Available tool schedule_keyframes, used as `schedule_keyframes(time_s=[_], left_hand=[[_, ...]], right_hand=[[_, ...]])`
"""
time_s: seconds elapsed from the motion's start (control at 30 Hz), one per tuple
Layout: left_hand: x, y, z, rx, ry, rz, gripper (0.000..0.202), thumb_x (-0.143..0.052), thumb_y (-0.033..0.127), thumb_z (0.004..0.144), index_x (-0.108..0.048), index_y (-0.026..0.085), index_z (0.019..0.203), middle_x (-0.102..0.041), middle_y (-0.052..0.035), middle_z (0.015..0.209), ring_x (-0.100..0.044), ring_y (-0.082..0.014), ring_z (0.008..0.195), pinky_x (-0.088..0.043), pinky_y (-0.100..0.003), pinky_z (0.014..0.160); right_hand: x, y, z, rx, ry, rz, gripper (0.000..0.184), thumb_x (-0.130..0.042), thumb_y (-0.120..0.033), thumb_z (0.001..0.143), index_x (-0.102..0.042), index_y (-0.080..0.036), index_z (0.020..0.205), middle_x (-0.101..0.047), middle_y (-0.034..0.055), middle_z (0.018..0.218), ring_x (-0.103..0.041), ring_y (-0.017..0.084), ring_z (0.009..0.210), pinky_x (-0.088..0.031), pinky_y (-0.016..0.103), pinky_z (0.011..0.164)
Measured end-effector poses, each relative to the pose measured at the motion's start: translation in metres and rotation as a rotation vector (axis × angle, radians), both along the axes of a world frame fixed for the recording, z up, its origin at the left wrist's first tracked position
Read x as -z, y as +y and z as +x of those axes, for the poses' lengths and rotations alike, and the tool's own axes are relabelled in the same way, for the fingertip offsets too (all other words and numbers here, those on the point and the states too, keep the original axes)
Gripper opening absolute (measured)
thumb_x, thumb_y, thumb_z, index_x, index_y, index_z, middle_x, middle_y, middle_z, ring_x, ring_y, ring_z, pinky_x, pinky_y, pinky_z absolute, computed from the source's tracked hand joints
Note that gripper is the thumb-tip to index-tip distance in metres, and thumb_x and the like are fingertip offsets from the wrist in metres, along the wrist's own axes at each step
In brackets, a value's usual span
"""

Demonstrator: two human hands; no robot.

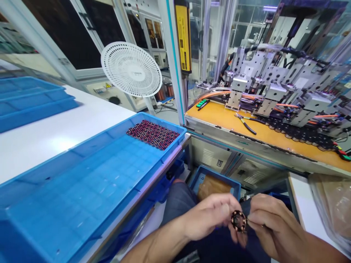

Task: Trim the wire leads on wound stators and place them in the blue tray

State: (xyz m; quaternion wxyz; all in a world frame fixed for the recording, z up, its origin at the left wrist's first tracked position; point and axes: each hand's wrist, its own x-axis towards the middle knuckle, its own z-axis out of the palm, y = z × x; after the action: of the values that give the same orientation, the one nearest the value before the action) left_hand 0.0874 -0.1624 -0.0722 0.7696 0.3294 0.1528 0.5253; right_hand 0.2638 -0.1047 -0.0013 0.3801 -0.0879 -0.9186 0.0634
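Above my lap [219,248], right of the long blue tray [90,175], my left hand [211,215] grasps the copper-wound ring [239,221] by its left side, seemingly steadying it while my right hand [274,221] pinches at its right edge

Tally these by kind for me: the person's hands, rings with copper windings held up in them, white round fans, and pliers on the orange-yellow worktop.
Hands: 2, left hand and right hand
Copper-wound ring: 1
White fan: 1
Pliers: 1 pair
Total: 5
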Motion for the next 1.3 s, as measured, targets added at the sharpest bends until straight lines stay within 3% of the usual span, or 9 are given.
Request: schedule_keyframes(time_s=[0.07,0.2,0.37,0.5,0.63,0.77,0.9,1.07,1.3], left_hand=[[0.004,0.000,0.001,0.087,0.024,0.010,0.045,-0.072,0.057,0.081,-0.062,0.013,0.086,-0.065,-0.0015,0.061,-0.063,-0.0114,0.048,-0.045,-0.019,0.048],[0.003,-0.002,0.002,-0.070,0.050,0.045,0.031,-0.075,0.037,0.085,-0.057,0.017,0.100,-0.069,0.0001,0.067,-0.066,-0.0101,0.052,-0.046,-0.016,0.048],[-0.006,-0.006,0.003,-0.287,-0.043,0.105,0.027,-0.083,0.015,0.074,-0.061,0.019,0.089,-0.071,-0.0017,0.106,-0.076,-0.0155,0.086,-0.056,-0.023,0.070],[-0.011,-0.007,0.004,-0.335,-0.140,0.047,0.039,-0.093,0.026,0.062,-0.059,0.020,0.081,-0.073,-0.0031,0.106,-0.066,-0.0252,0.119,-0.051,-0.037,0.098],[-0.005,-0.003,0.007,-0.115,-0.047,-0.039,0.049,-0.076,0.057,0.076,-0.066,0.013,0.095,-0.074,-0.0104,0.092,-0.073,-0.0187,0.085,-0.054,-0.027,0.076],[0.002,-0.003,0.008,0.048,0.028,0.009,0.040,-0.071,0.052,0.084,-0.062,0.013,0.091,-0.070,-0.0035,0.065,-0.067,-0.0135,0.052,-0.047,-0.020,0.052],[-0.005,-0.009,0.007,-0.133,0.161,0.020,0.023,-0.072,0.033,0.087,-0.060,0.020,0.102,-0.072,-0.0004,0.075,-0.072,-0.0137,0.067,-0.052,-0.022,0.064],[-0.014,-0.013,0.013,-0.539,0.289,0.017,0.023,-0.082,0.024,0.077,-0.059,0.022,0.083,-0.072,0.0003,0.100,-0.070,-0.0124,0.068,-0.057,-0.027,0.070],[-0.009,-0.011,0.008,-0.784,0.537,0.223,0.026,-0.082,0.012,0.073,-0.067,0.027,0.089,-0.074,0.0029,0.090,-0.072,-0.0141,0.088,-0.060,-0.022,0.080]], right_hand=[[-0.003,0.001,0.001,-0.004,-0.009,0.007,0.016,-0.045,-0.017,0.102,-0.056,-0.020,0.091,-0.065,0.0014,0.069,-0.064,0.012,0.059,-0.055,0.023,0.058],[0.002,0.001,0.001,0.050,0.013,0.032,0.013,-0.047,-0.015,0.101,-0.058,-0.018,0.093,-0.066,0.0024,0.071,-0.065,0.012,0.061,-0.053,0.023,0.057],[0.016,-0.006,0.001,0.217,0.069,-0.083,0.011,-0.051,-0.011,0.097,-0.057,-0.018,0.092,-0.064,0.0030,0.076,-0.064,0.012,0.068,-0.052,0.023,0.062],[0.015,-0.010,0.003,0.147,0.096,-0.214,0.014,-0.050,-0.007,0.094,-0.057,-0.019,0.095,-0.062,0.0023,0.076,-0.061,0.012,0.065,-0.051,0.024,0.060],[0.003,-0.004,0.004,-0.012,0.074,-0.181,0.014,-0.048,-0.008,0.095,-0.056,-0.019,0.097,-0.062,0.0018,0.073,-0.061,0.012,0.064,-0.052,0.022,0.059],[-0.002,0.003,0.007,-0.052,0.048,-0.121,0.011,-0.048,-0.010,0.097,-0.057,-0.017,0.096,-0.062,0.0021,0.072,-0.061,0.012,0.064,-0.052,0.021,0.058],[0.007,0.003,0.007,-0.018,0.109,-0.130,0.011,-0.048,-0.013,0.098,-0.058,-0.016,0.094,-0.062,0.0033,0.075,-0.060,0.012,0.066,-0.052,0.021,0.061],[0.019,0.001,0.001,0.079,0.267,-0.262,0.008,-0.054,-0.010,0.093,-0.056,-0.017,0.089,-0.062,0.0016,0.072,-0.057,0.011,0.064,-0.048,0.021,0.059],[0.025,-0.010,-0.003,0.128,0.407,-0.442,0.010,-0.057,-0.011,0.091,-0.057,-0.016,0.083,-0.059,0.0013,0.072,-0.055,0.010,0.065,-0.047,0.022,0.060]])
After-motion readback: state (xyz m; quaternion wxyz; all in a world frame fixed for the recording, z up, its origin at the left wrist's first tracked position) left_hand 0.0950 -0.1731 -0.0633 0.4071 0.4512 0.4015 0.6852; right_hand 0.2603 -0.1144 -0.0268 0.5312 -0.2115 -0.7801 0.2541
